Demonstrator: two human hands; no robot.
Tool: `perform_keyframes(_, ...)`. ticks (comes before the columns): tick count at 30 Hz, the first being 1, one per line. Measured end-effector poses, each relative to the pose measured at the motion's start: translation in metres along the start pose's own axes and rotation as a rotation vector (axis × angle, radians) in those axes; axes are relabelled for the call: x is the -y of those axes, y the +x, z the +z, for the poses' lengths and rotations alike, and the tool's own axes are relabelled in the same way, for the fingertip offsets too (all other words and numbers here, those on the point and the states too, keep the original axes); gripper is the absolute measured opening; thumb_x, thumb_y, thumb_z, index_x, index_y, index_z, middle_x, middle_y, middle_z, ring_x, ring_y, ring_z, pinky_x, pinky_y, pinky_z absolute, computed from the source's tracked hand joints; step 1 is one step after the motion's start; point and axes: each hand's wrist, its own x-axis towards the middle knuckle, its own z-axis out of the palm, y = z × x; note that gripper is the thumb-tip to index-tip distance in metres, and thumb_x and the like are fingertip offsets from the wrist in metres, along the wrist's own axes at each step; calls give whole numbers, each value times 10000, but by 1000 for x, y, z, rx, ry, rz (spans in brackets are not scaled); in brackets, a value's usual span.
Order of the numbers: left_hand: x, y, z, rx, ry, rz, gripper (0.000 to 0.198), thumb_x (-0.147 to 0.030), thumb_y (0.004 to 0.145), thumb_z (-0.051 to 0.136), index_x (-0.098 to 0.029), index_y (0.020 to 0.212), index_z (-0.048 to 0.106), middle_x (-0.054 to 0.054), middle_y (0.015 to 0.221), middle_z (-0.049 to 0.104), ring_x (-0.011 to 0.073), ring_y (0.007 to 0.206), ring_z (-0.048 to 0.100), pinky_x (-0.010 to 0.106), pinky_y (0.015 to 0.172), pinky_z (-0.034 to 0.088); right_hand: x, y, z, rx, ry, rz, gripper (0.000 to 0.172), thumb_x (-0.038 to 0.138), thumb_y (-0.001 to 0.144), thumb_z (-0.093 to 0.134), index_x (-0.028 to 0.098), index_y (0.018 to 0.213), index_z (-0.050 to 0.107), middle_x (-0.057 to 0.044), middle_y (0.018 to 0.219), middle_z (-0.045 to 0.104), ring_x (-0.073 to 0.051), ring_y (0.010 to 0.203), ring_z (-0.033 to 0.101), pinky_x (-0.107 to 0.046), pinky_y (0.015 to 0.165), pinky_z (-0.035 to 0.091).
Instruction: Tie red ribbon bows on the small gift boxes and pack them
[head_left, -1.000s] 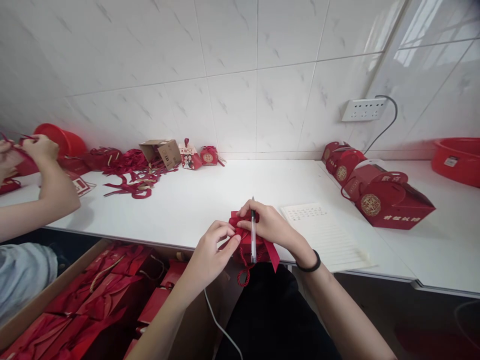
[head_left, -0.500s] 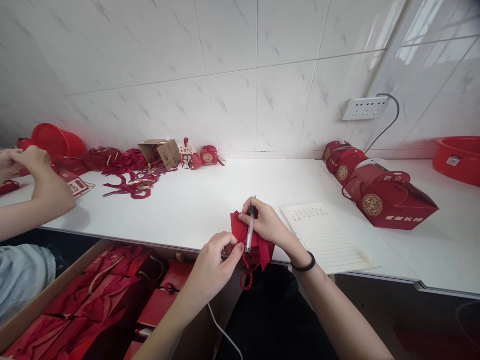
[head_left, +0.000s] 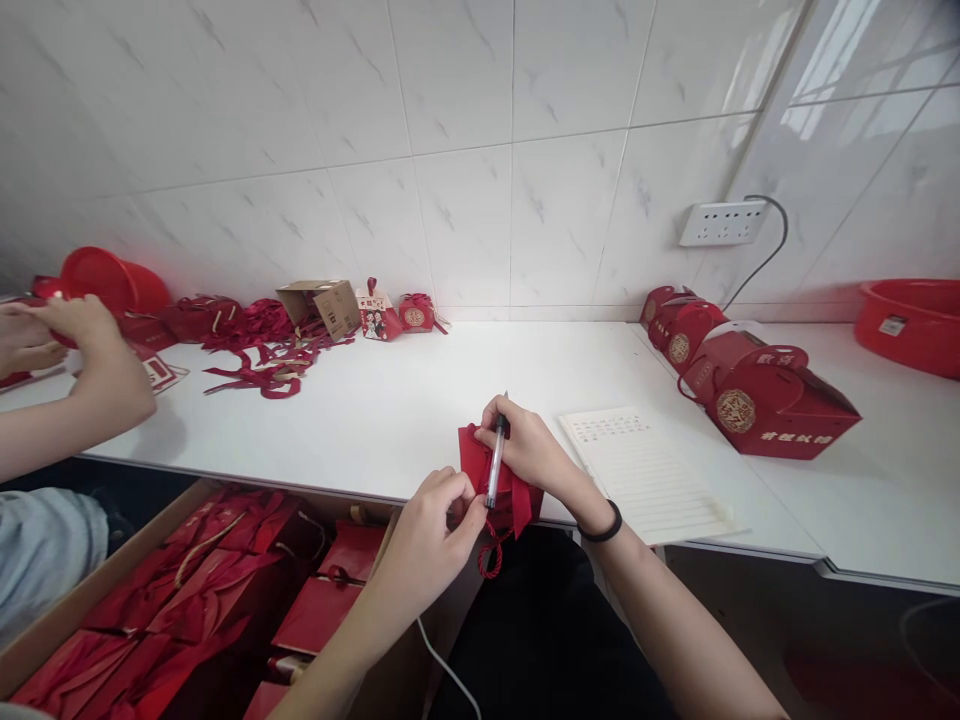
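A small red box (head_left: pixel 474 462) with a ribbon and a twisted red cord (head_left: pixel 491 560) sits at the table's front edge. My right hand (head_left: pixel 525 440) is closed round a clear pen (head_left: pixel 496 462), whose black end points down toward the box's front, and its fingers rest by the ribbon. Thumb and forefinger of my left hand (head_left: pixel 442 520) are pinched together at the box's left front, near the pen's lower end; what they pinch is too small to make out. A lined notebook (head_left: pixel 645 470) with handwriting lies right of my right hand.
Red gift boxes (head_left: pixel 780 410) and a red basin (head_left: pixel 907 325) stand at the right. Ribbons (head_left: pixel 262 370), a cardboard box (head_left: pixel 337 308) and small boxes (head_left: pixel 379 318) lie along the back. Another person's arm (head_left: pixel 97 380) is at far left, above a carton (head_left: pixel 180 500) of red boxes.
My left hand has shifted slightly right, closer to the pen's lower end. The other person's hands at far left have moved. The view has shifted slightly.
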Motion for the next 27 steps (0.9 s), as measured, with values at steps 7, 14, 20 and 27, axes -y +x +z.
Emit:
perform_keyframes(7,-12,-18,-15,204,69,-56,331,-402,858,414,-204,595,452,-44,528,478,113,482,405,230,475,283,-11,-6,-14,-277,224,72,181,357,816,552,194,756,501,-26,767,638,-162,741,576,-292,687,421)
perform_keyframes(14,5,-11,-64,637,25,-81,215,-448,710,626,-239,720,674,-19,599,636,143,516,559,218,470,354,-10,-28,-32,-282,108,115,249,434,799,571,194,760,521,-29,750,622,-161,687,548,-292,648,415)
perform_keyframes(20,20,44,-43,101,-91,-113,330,-513,780,498,-195,815,582,22,820,638,166,702,562,252,609,416,-8,-24,-22,-180,85,103,227,400,739,633,198,774,533,-4,713,591,-157,674,538,-288,634,409)
perform_keyframes(27,17,49,1,-40,-213,-103,274,-428,821,446,-203,666,433,-44,621,465,127,603,462,253,607,383,-11,-28,-12,-289,236,161,233,395,712,628,197,743,510,6,666,545,-143,610,509,-280,579,419)
